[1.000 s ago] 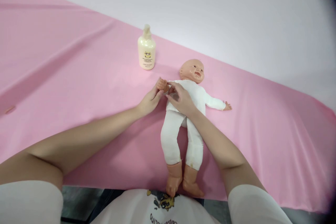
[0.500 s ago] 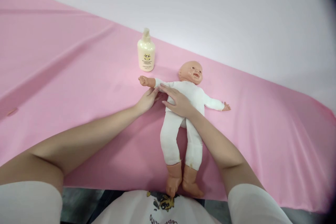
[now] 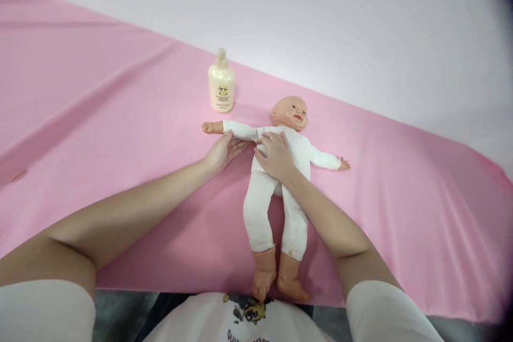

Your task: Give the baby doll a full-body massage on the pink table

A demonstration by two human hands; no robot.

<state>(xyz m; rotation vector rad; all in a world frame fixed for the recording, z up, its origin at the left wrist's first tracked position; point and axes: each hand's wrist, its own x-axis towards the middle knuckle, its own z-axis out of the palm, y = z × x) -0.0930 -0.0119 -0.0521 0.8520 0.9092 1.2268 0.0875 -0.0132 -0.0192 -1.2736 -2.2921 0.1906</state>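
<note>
A baby doll (image 3: 262, 208) in a white fabric suit lies on its back, its feet toward me and its arms spread. My left hand (image 3: 224, 152) is at the doll's arm on the left side, with the thumb over the sleeve and the fingers stretched along its lower edge, partly beneath it. The grip looks loose. Flat on the doll's chest rests my right hand (image 3: 276, 155), its fingers apart and slightly bent near the shoulder. Beyond that outstretched arm, a cream pump bottle (image 3: 222, 88) with a printed label stands upright; neither hand touches it.
Pink cloth (image 3: 120, 133) covers the table and has a long crease on the left. A small brownish piece (image 3: 18, 175) is at the far left. A white surface (image 3: 320, 21) lies beyond the cloth's slanting far edge.
My right hand has slid from the doll's arm onto its chest. The doll's left-side arm now reaches further left and more of its sleeve shows. My left hand has shifted slightly left.
</note>
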